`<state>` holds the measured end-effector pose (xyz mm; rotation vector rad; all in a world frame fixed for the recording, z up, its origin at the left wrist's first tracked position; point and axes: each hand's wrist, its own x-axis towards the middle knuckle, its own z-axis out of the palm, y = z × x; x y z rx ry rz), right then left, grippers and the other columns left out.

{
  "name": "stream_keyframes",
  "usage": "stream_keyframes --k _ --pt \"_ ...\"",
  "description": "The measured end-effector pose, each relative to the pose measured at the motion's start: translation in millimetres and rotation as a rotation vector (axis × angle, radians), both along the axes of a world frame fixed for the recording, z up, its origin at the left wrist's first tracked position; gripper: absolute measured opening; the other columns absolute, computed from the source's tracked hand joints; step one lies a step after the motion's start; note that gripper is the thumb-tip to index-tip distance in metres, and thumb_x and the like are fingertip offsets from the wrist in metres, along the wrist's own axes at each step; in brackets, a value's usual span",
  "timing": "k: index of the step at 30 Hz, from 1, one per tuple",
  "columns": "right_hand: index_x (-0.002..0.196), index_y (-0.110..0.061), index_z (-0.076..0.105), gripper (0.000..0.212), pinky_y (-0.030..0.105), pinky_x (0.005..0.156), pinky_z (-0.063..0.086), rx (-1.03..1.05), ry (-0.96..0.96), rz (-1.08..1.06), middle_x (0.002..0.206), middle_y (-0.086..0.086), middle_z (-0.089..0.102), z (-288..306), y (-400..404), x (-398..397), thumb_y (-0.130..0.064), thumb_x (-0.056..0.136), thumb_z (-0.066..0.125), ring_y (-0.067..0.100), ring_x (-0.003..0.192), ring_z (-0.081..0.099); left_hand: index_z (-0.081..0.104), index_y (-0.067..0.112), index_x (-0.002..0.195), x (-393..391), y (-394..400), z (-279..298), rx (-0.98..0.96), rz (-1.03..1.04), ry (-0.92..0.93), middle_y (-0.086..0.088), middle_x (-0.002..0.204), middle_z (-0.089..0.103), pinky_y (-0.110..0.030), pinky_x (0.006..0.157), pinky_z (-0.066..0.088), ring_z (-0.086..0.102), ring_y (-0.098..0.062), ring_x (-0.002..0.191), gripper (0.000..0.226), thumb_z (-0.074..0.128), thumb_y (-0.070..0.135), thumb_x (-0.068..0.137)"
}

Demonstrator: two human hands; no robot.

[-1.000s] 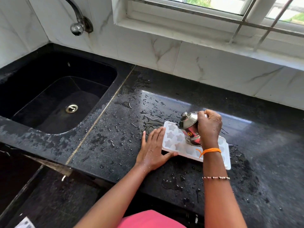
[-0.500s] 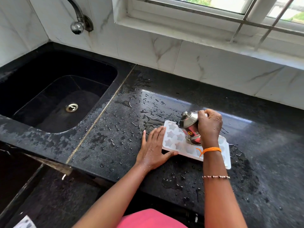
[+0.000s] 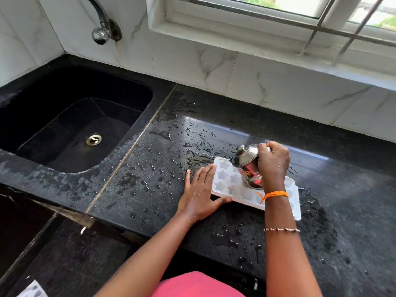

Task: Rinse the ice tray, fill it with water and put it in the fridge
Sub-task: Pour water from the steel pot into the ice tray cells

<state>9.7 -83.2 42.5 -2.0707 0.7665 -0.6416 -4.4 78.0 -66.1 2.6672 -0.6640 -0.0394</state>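
black stone counter (image 3: 246, 125) wet, droplets and puddles across middle. black sink (image 3: 70, 125) sunk in left end, tap (image 3: 102, 28) on wall above. white ice tray (image 3: 233, 185) with star cells flat near front edge, right of centre. left hand (image 3: 199, 194) flat, fingers straight, pressing tray's left end. right hand (image 3: 273, 163) gripping steel jug (image 3: 246, 166), tilted over tray.

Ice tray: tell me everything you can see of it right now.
The ice tray is white, plastic-looking, with star-shaped cells. It lies flat on the wet black counter, right of the sink. The left hand rests flat at its near-left corner; the right hand tilts a lidded steel vessel over it.
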Motion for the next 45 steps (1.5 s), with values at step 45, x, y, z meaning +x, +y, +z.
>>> stream_keyframes --k 45 --pt "0.052 -0.019 0.034 0.037 0.025 0.050 0.022 0.450 -0.213 -0.022 0.056 0.001 0.027 -8 -29 -11 -0.003 0.081 0.050 0.011 0.053 0.026 0.012 0.018 0.151 2 1 -3 -0.066 -0.004 -0.046 0.004 0.156 0.016 -0.051 0.117 0.001 0.015 -0.016 0.143 0.104 0.024 0.083 0.070"
